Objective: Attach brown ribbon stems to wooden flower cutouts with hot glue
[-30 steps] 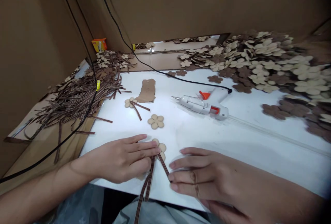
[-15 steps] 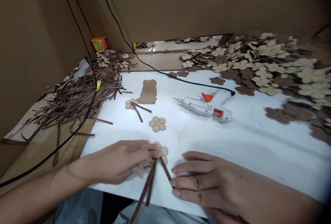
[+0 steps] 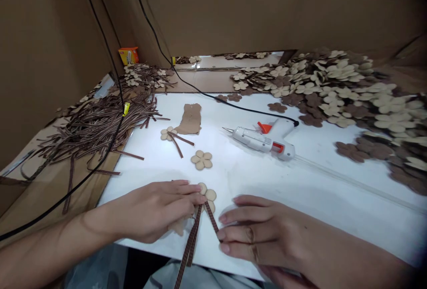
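A beige five-petal flower (image 3: pixel 210 195) lies flat on the white board near its front edge. My left hand (image 3: pixel 160 209) presses its fingertips onto the flower's centre, hiding part of it. From under those fingertips run thin brown checked ribbons (image 3: pixel 190 244), two down past the board edge and one to the right. Another beige piece (image 3: pixel 178 226) shows beneath my left palm. My right hand (image 3: pixel 263 229) lies with fingers stretched out and slightly apart, its fingertips touching the right ribbon's end. A loose beige flower (image 3: pixel 202 160) sits just behind.
A white glue gun (image 3: pixel 263 140) with a glue stick and black cable (image 3: pixel 207 93) lies behind my right hand. Beige and brown flowers (image 3: pixel 333 89) are heaped right; ribbons (image 3: pixel 100 124) pile left. A ribboned flower (image 3: pixel 168 133) and cardboard scrap (image 3: pixel 191 118) lie mid-board.
The whole view shifts slightly. Both hands keep nearly the same places, left fingertips on the flower and right fingertips at the ribbon. The hanging ribbon ends swing a little to the right.
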The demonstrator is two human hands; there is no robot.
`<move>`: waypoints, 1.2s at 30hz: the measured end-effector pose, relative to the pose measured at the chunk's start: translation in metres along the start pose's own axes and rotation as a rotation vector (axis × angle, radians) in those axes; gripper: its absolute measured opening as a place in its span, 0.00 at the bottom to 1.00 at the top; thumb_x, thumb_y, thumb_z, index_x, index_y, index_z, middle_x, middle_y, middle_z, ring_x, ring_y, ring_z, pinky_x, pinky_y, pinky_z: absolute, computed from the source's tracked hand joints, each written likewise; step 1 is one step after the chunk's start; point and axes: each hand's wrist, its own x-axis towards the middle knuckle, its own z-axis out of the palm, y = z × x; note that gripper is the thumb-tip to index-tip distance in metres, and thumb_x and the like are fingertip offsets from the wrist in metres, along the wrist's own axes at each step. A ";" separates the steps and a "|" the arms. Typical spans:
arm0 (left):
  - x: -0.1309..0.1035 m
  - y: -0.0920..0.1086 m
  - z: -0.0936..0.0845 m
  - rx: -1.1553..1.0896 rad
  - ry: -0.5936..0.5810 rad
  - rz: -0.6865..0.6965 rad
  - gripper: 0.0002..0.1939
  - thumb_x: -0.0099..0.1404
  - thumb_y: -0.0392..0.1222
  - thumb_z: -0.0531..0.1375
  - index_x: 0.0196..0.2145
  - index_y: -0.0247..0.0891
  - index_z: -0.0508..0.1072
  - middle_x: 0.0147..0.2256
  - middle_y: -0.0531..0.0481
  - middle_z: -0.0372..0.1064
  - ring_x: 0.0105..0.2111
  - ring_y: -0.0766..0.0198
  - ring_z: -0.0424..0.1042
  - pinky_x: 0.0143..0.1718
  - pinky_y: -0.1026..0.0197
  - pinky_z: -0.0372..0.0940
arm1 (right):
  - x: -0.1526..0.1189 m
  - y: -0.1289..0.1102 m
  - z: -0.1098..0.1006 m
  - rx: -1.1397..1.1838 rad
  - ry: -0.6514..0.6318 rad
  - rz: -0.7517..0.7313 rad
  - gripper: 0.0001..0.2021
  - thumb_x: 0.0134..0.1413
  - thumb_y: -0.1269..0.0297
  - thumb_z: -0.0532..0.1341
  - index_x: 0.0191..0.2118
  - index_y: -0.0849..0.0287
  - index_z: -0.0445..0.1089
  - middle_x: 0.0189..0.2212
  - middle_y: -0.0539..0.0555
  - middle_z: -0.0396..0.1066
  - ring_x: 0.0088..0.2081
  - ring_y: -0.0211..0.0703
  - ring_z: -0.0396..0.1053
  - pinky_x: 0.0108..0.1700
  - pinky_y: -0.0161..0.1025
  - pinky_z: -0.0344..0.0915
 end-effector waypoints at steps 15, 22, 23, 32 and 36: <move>0.005 0.006 0.000 0.113 -0.047 0.005 0.20 0.66 0.33 0.47 0.55 0.22 0.57 0.54 0.37 0.62 0.58 0.57 0.55 0.60 0.59 0.51 | -0.001 0.002 -0.004 -0.039 0.019 -0.031 0.23 0.47 0.75 0.52 0.51 0.67 0.66 0.47 0.61 0.71 0.53 0.47 0.63 0.59 0.47 0.52; 0.002 0.005 0.001 0.015 0.031 -0.031 0.17 0.64 0.33 0.49 0.51 0.26 0.60 0.52 0.37 0.64 0.55 0.57 0.61 0.56 0.58 0.57 | 0.014 -0.002 0.008 0.068 0.538 -0.001 0.17 0.48 0.78 0.51 0.44 0.63 0.67 0.35 0.58 0.72 0.39 0.42 0.67 0.44 0.40 0.63; 0.002 0.004 0.001 -0.013 0.039 -0.037 0.15 0.64 0.33 0.49 0.49 0.27 0.61 0.51 0.37 0.65 0.55 0.56 0.61 0.55 0.58 0.58 | 0.018 -0.005 0.008 0.071 0.560 0.063 0.16 0.50 0.78 0.51 0.44 0.62 0.67 0.34 0.57 0.71 0.38 0.41 0.66 0.42 0.39 0.63; 0.003 0.000 -0.003 -0.270 0.009 -0.169 0.07 0.66 0.36 0.47 0.37 0.37 0.63 0.36 0.45 0.67 0.37 0.60 0.68 0.39 0.61 0.62 | 0.043 0.002 0.008 -0.511 0.454 -0.027 0.10 0.57 0.72 0.56 0.43 0.55 0.68 0.38 0.54 0.68 0.39 0.42 0.62 0.43 0.41 0.62; 0.003 0.000 -0.006 -0.330 0.022 -0.178 0.07 0.66 0.36 0.47 0.35 0.36 0.64 0.35 0.46 0.66 0.35 0.61 0.66 0.38 0.64 0.60 | 0.043 0.009 0.008 -0.548 0.426 -0.004 0.05 0.58 0.72 0.55 0.36 0.58 0.67 0.37 0.55 0.68 0.39 0.42 0.61 0.41 0.41 0.61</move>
